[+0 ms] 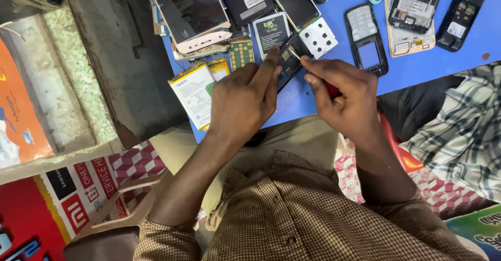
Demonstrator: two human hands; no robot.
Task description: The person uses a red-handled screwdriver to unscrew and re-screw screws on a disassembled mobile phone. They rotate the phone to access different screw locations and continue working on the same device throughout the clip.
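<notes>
Left hand (244,98) grips a small black phone (288,61) over the blue bench (417,62); right hand (345,100) fingers pinch a red-handled screwdriver (331,87) against it.

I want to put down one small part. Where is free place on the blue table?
Bare blue shows right of the keypad phone, below the black phone, toward the table edge. The strip above both hands is crowded with batteries and screens.

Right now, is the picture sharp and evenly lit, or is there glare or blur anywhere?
Head view: soft, even light, no hard shadows; the left hand and right hand over the small black phone body are sharp; slight sheen on the blue tabletop; edges bend a little, as with a wide lens.
</notes>
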